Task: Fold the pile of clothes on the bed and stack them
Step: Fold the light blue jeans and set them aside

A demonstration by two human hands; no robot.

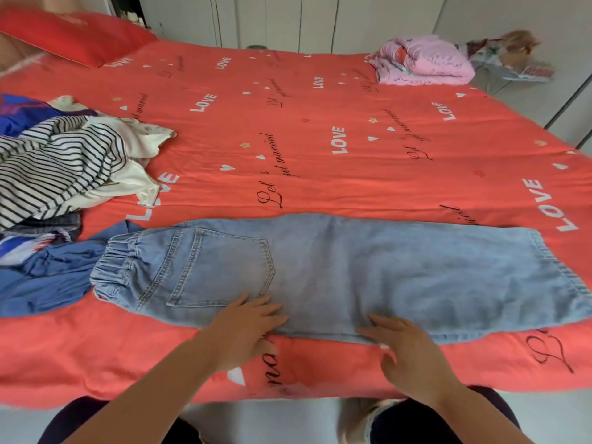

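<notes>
Along the near edge of the bed, at 6 o'clock, a pair of pale blue jeans lies flat and crosswise, one leg laid over the other. Its elastic waistband points to 9 o'clock and its hems to 3 o'clock. The left hand rests on the lower edge just below the back pocket, with straight, spread fingers pressing the denim down. The right hand lies on the same edge toward 3 o'clock, its fingers relaxed and gripping nothing that shows.

The task looks to be at an early stage. The jeans are halved lengthwise but not yet folded across, and no finished stack is in view. The pile at 9 o'clock is a loose heap with a black-and-white striped top over it, a cream garment beneath, and a blue garment spilling toward the waistband, all of it not yet folded.

The bed has a coral-red cover printed with "LOVE", hearts and script, and most of its middle is bare. A red pillow sits at 11 o'clock. A rolled pink bundle sits at 1 o'clock; whether it belongs to the task cannot be told. White wardrobe doors close off the room at 12 o'clock, and pale floor shows below the bed edge.
</notes>
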